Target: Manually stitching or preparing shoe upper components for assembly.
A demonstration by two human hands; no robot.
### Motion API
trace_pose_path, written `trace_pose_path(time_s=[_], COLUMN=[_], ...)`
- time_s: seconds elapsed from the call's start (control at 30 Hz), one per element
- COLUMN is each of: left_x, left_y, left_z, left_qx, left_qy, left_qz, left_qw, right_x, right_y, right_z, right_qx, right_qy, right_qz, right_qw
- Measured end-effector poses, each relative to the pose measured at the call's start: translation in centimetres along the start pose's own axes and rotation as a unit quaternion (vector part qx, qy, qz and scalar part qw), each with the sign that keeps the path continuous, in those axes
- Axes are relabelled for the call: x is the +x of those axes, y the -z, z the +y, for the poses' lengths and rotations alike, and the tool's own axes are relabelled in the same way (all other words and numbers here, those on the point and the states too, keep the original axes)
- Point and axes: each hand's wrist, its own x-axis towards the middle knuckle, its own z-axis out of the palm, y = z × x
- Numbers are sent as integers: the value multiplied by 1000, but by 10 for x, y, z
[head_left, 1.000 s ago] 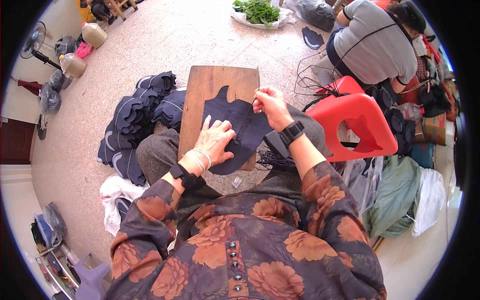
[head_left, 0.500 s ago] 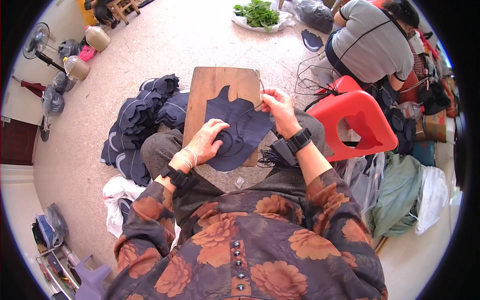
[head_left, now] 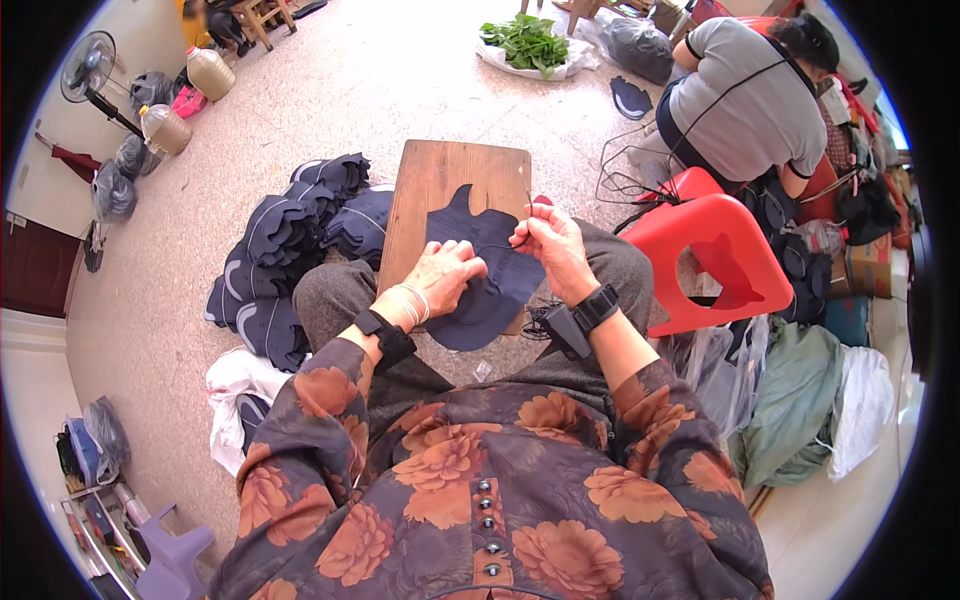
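A dark navy cut piece of fabric [head_left: 500,290] with a pointed, hooked tip lies on a wooden board [head_left: 440,170] across my lap. My left hand [head_left: 440,277] rests on the piece with its fingers bent and drawn together; what is under the fingertips is hidden. Above the piece's right edge, my right hand [head_left: 558,245] pinches a thin dark cord [head_left: 529,203] between thumb and fingers. One end of the cord sticks up past the fingers, and part of it runs toward my left hand. A bundle of black cord [head_left: 538,322] lies beside my right wrist.
Stacks of similar navy pieces [head_left: 280,235] lie on the floor left of my knee. A red plastic stool [head_left: 740,225] stands close on the right, with a person in grey [head_left: 745,105] bent over beyond it. Leafy greens [head_left: 530,45] lie on white plastic farther off.
My left hand has moved right and its fingers have bent inward. My right hand has come slightly down, nearer the left, still pinching the cord. The cord's loops on the piece are now mostly covered.
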Motion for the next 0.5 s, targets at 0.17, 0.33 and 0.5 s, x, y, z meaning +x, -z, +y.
trace_pose_path(time_s=[0.17, 0.33, 0.5], left_x=[1, 3, -3], left_y=[14, 16, 2], left_z=[5, 11, -1], left_qx=[-22, 66, 97], left_qy=[-13, -25, -100], left_qz=[-96, -134, -43], left_qw=[995, 988, 989], right_x=[2, -2, -9], right_y=[10, 10, 14], right_z=[-1, -6, 5], right_qx=[28, 36, 21], right_qy=[-18, -8, -38], right_qz=[5, 25, 11], right_qw=[999, 999, 999])
